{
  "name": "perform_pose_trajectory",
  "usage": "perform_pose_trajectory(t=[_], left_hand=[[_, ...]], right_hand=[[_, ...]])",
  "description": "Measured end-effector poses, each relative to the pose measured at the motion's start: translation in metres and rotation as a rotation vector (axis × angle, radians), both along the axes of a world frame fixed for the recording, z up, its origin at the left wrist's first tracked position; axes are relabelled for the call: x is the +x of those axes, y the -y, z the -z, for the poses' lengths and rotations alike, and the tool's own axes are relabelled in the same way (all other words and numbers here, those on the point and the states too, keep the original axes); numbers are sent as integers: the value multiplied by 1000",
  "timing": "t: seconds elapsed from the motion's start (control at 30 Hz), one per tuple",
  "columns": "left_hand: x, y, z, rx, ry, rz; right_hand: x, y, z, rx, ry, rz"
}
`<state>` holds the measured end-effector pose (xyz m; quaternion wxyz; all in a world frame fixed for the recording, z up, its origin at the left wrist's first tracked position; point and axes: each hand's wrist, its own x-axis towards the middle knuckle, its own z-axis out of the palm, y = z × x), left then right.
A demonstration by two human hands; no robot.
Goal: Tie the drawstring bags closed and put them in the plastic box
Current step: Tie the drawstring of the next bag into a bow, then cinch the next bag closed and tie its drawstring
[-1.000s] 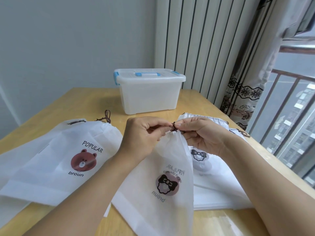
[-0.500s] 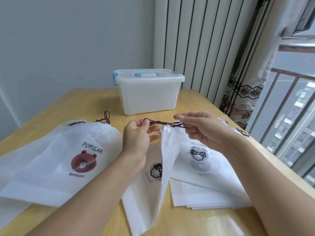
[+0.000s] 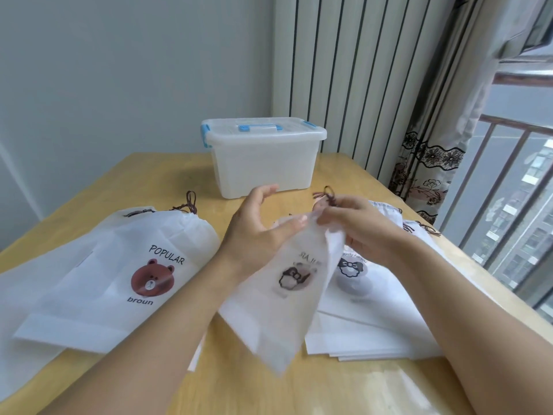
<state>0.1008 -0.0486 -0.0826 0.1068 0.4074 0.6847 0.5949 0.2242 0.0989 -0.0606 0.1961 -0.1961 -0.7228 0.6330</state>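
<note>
Wood makes up the table (image 3: 344, 390) you sit at, with a grey wall behind it and a window with bars off to one side. Your plastic box (image 3: 263, 163) stands at the far end of the table with its lid on and its blue clips down.

Your right hand (image 3: 356, 229) is in front of the box, a little toward the window. Its fingers are curled tight and pinch the bunched top of the white bag (image 3: 287, 295). The dark string (image 3: 327, 196) pokes up out of that fist in a small loop. You cannot see the knot, because the fingers hide it. The bag hangs down from the hand and looks blurry, so its picture and words are hard to read.

Your left hand (image 3: 260, 232) is just beside the right one, also in front of the box. Its thumb touches the bag near the top. The other fingers are loosely bent and spread, and they hold nothing.

A bear bag (image 3: 119, 274) lies flat in front of the box on the wall side, with its string end (image 3: 190, 202) sticking up. A pile of flat bags (image 3: 374, 319) lies in front of the box on the window side, partly hidden under your right arm and the hanging bag.

Half a second ago you held the string pulled out straight between both hands. Now your left hand has let go of it, and your right hand has closed around the bag's neck.
</note>
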Motion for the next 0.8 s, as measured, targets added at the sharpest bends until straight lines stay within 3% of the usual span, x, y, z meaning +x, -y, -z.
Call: perform_pose_trajectory(t=[0.13,0.23,0.3,0.43,0.5,0.57,0.63,0.67,0.73,0.8], left_hand=[[3,8,-3,-154,1,152],[-10,27,-20,-170,-103,71],[-27,50,-40,-318,-229,-124],[-53,86,-61,-851,-395,-483],[-49,82,-61,-914,-494,-560],[-34,70,-61,-847,-712,-581],[-17,49,-60,-602,-882,-417],[-8,37,-55,-451,-837,-256],[8,11,-38,-289,-553,54],[13,-8,-10,-240,-305,153]], right_hand=[[9,1,-10,-296,-178,-121],[4,-1,-6,-308,-197,-88],[0,-12,0,-33,-124,79],[-1,-38,18,832,201,443],[0,-47,26,1009,407,478],[1,-55,33,992,456,489],[1,-59,34,954,413,517],[2,-59,32,951,406,533],[4,-61,30,968,453,559],[6,-66,30,958,483,554]])
